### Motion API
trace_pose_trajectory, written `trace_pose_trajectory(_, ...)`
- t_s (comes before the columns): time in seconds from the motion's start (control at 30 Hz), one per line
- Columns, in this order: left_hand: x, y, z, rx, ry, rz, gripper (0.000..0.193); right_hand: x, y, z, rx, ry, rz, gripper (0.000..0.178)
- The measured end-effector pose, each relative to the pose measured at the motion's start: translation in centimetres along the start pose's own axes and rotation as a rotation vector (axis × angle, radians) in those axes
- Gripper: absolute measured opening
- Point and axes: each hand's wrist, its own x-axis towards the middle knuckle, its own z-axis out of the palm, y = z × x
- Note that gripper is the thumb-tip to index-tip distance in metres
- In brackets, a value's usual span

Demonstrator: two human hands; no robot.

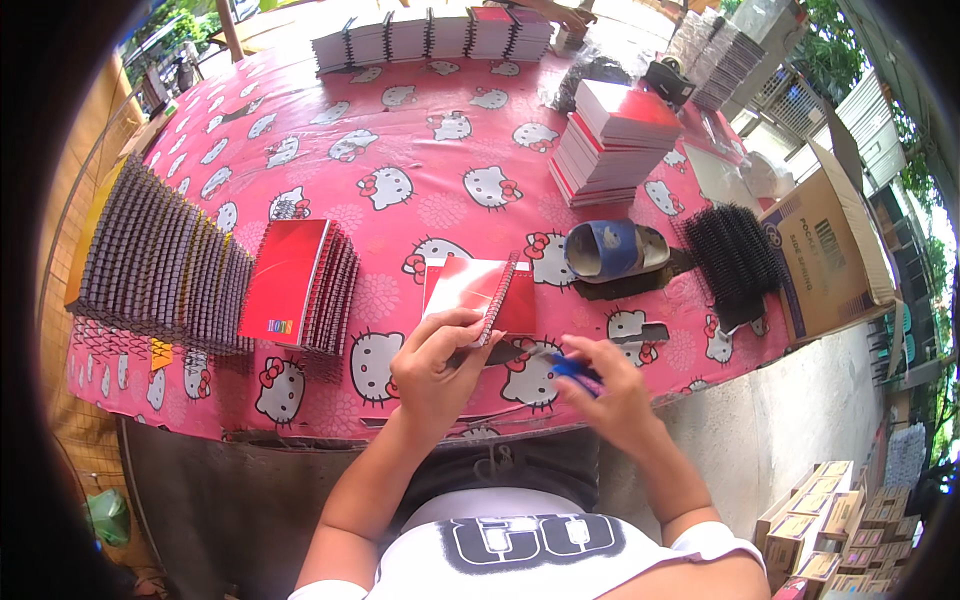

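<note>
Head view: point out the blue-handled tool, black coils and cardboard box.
Blue-handled tool (570,367): head view, on the handle.
Black coils (735,260): head view, pile's middle.
Cardboard box (825,262): head view, side wall.

Notebook stacks (288,280) left on table (430,215); wire coils (733,258) right, beside carton (835,255); held notebook (470,285) between.

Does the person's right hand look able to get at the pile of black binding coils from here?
Probably yes: only tablecloth shows between the right hand and the black binding coils. The blue-handled tool in its grip would likely hamper picking any up.
</note>
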Motion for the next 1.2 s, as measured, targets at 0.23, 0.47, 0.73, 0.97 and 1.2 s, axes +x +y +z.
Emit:
trace_pose_trajectory(0.23, 0.1, 0.4, 0.3, -0.029, 0.069, 0.075, 0.02, 1.7, -4.1, 2.7, 0.095, 0.122, -0.181, 0.037)
trace_pose_trajectory(0.47, 0.4, 0.1, -1.0, 0.008, -0.014, 0.281, 0.024, 1.7, -1.5, 1.9, 0.883, -0.334, 0.428, 0.035)
trace_pose_trajectory(0.73, 2.9, 2.7, -4.4, 0.205, -0.006, 0.19, 0.028, 4.5, -2.1, -0.5, -0.587, 0.192, -0.408, 0.054)
trace_pose_trajectory(0.97, 1.7, 0.8, -9.0, 0.132, 0.555, 0.041, 0.048, 15.9, -10.9, 6.7, 0.724, -0.025, -0.567, 0.043)
trace_pose_trajectory(1.2, 2.5, -6.2, -13.7, -0.392, 0.864, -0.327, 0.05, 21.8, -10.3, 18.0, 0.195, 0.219, -0.546, 0.045)
